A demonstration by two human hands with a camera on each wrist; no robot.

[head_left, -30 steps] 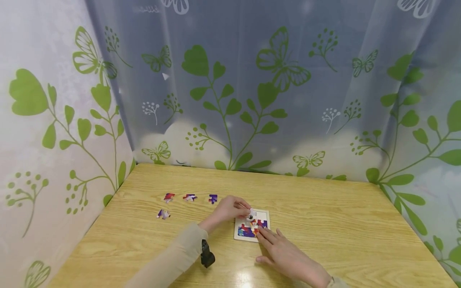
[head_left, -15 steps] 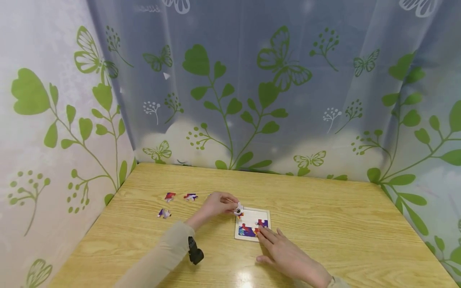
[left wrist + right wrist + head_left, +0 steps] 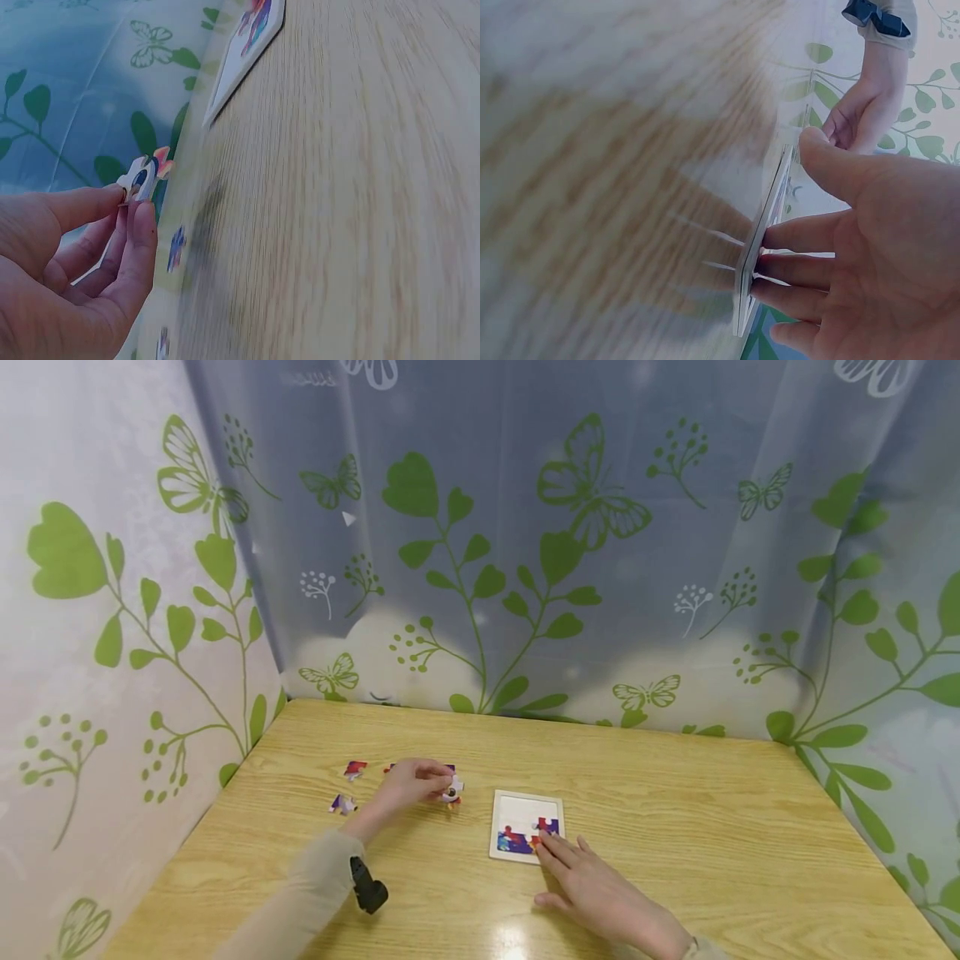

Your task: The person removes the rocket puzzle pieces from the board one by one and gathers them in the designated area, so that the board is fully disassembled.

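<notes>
Between thumb and fingertips my left hand [image 3: 408,787] pinches a white puzzle piece [image 3: 141,178] with a dark eye and orange bits, held over the table left of the puzzle tray. My right hand [image 3: 600,889] lies with straight fingers, their tips touching the near right part of the white-rimmed puzzle tray [image 3: 492,827]. Several purple and red pieces fill the tray's lower part and right side; its upper left shows bare white. In the right wrist view the fingertips rest on the edge of the tray [image 3: 754,247].
On the table's left lie a red puzzle piece [image 3: 355,769] and a purple-white one [image 3: 342,804]. Other pieces behind the left hand are partly hidden. A patterned curtain [image 3: 480,568] closes off the wooden table's [image 3: 675,810] far side.
My left hand has lifted the white piece off the tray and carried it left, towards the loose pieces. The right hand has stayed at the tray.
</notes>
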